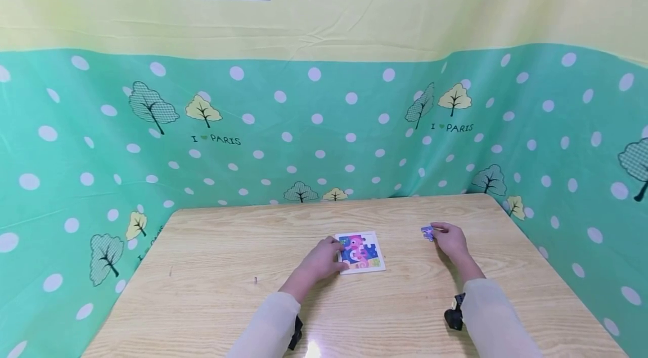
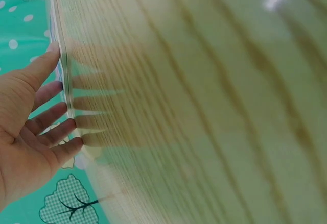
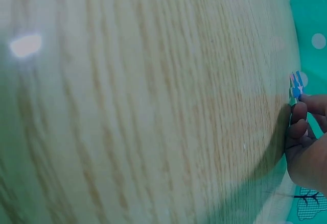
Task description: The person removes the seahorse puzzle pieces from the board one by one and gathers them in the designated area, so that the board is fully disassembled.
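Observation:
A square jigsaw puzzle board [image 1: 363, 271] with a white border lies flat on the table. Its picture has a pink seahorse [image 1: 357, 244] on blue, and a white gap shows at the upper right. My left hand [image 1: 320, 259] rests at the board's left edge; in the left wrist view its fingers [image 2: 49, 117] are spread and fairly straight, touching that edge. Off to the right of the board, my right hand [image 1: 452, 240] pinches a blue and pink jigsaw piece [image 1: 428, 232] by its right side. The right wrist view shows this piece [image 3: 297, 85] tilted at the fingertips.
A pale wood-grain table [image 1: 212, 301] carries the board. Polka-dot green and yellow cloth [image 1: 304, 138] hangs behind it and along both sides. A small dark mark [image 1: 255, 280] is on the table left of the left hand. Black wrist cameras [image 1: 454, 316] sit below the sleeves.

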Tool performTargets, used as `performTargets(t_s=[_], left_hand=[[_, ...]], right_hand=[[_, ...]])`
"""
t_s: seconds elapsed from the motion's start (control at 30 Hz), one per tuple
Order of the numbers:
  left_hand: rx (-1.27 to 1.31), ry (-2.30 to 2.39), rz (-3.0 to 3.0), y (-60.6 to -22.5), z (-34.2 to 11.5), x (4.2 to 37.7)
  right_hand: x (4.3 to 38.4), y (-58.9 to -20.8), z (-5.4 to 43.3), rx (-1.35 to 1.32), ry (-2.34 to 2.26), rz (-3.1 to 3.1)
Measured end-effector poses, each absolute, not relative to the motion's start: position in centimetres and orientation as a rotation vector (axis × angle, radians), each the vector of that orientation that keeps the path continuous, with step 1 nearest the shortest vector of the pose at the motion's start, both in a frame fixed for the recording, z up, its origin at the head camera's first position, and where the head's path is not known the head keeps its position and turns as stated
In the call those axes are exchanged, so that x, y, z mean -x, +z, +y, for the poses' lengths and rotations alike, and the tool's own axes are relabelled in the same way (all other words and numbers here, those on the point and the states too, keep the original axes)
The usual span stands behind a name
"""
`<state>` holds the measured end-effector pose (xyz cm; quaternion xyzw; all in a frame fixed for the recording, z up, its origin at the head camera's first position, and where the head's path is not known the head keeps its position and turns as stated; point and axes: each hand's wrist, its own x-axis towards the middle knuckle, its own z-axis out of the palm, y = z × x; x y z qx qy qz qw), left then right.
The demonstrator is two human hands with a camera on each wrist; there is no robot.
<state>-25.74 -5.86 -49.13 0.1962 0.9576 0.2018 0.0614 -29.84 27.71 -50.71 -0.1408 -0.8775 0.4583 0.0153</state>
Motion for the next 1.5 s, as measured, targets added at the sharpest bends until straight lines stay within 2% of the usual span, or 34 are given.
performTargets(t_s=[0.73, 1.5], left_hand=[[-0.569, 0.608, 2.894, -49.24, -6.11, 25.93], [-0.58, 0.621, 2.893, -49.06, -5.94, 25.58]], right_hand=[[29.97, -50.84, 27.68, 0.284, 1.421, -2.809], [29.7, -50.68, 27.59, 0.314, 1.305, -2.858]])
